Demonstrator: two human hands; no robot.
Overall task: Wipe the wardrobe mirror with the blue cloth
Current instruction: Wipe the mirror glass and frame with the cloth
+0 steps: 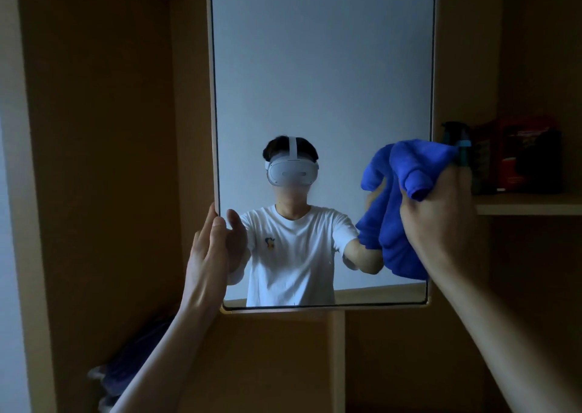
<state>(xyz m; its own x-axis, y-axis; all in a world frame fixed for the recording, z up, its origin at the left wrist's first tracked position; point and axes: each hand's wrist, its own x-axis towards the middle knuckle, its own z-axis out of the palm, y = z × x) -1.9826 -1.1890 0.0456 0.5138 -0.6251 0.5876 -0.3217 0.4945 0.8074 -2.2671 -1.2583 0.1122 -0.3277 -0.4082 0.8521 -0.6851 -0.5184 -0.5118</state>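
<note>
Two hands are up at the wardrobe mirror (321,82). The right hand (441,214) has its fingers curled tight round a bunched blue cloth (406,173), which sits in front of the mirror's lower right part, hard against the right edge. Cloth and reflection nearly meet, so it looks on or just off the glass; which, I cannot tell. The left hand (206,249) lies along the mirror's left edge low down, fingers fairly straight, apparently steadying the panel.

How far along? Hard to call: the glass shows no streaks, wet trails or smudges to mark wiped from unwiped. I'd judge the wiping at the lower right, with the tall upper stretch above the cloth left to cover, and that calls for a reach upward.

Out to the mirror's right, a shelf (529,205) carries a dark bottle (456,132) and red packets (519,157), close to the cloth; a wide sweep could clip them. Below and left of the mirror sits a dark bundle (132,359), too dim to name.
</note>
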